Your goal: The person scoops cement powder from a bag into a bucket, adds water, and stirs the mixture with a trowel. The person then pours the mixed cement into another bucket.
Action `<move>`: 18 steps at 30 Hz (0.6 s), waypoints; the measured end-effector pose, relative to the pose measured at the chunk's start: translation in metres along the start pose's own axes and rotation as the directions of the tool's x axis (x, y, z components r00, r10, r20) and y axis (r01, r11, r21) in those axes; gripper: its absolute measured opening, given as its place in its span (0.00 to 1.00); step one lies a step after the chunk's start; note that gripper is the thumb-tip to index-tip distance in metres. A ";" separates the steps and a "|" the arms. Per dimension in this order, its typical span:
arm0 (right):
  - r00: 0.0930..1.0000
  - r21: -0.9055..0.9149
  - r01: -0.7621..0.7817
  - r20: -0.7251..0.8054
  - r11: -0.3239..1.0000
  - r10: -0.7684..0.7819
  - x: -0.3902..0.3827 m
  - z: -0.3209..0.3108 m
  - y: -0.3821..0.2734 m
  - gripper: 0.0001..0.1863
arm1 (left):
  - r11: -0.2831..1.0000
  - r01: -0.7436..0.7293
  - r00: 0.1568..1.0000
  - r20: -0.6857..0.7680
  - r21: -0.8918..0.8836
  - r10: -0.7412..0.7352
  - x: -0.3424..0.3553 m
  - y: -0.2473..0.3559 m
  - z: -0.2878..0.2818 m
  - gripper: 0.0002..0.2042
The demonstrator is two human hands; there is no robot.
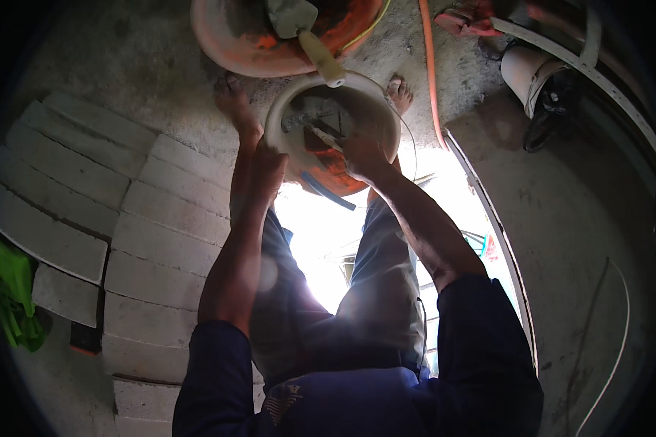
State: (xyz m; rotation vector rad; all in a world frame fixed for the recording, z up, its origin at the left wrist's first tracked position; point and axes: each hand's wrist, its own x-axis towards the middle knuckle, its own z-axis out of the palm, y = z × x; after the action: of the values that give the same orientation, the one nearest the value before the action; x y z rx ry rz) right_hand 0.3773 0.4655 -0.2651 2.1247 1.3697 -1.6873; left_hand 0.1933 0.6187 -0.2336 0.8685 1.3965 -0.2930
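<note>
Between my feet stands a round bucket (388,116) with a pale, dusty rim and orange showing inside. Grey material (299,115) lines part of its inside. A blue sleeve (326,191) on the wire handle lies against its near side. My left hand (270,171) is closed on the bucket's left rim. Inside the bucket's right side, my right hand (363,155) is closed around a slim, light, flat-ended tool (325,137); its exact kind is unclear. Just beyond, a trowel (317,52) with a wooden handle rests in a large orange basin (222,40), its handle overhanging the bucket.
Stacked pale blocks (160,240) fill the left side, with a green bag (11,291) beside them. An orange hose (428,73) runs along the floor at the right. Farther right lie a white bucket (521,73) and a curved frame (561,54). Bright light glares between my legs.
</note>
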 end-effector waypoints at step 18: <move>0.915 0.939 -0.310 0.252 0.148 0.316 -0.093 -0.023 -0.003 0.16 | 0.995 -0.057 0.998 0.021 -0.076 0.059 0.024 -0.059 -0.009 0.23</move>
State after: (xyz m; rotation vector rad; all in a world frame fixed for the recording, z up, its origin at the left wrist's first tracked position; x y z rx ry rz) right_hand 0.3939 0.4278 -0.1788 2.5309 -0.5656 -2.6519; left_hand 0.1535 0.5925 -0.2763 0.8399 1.3498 -0.2043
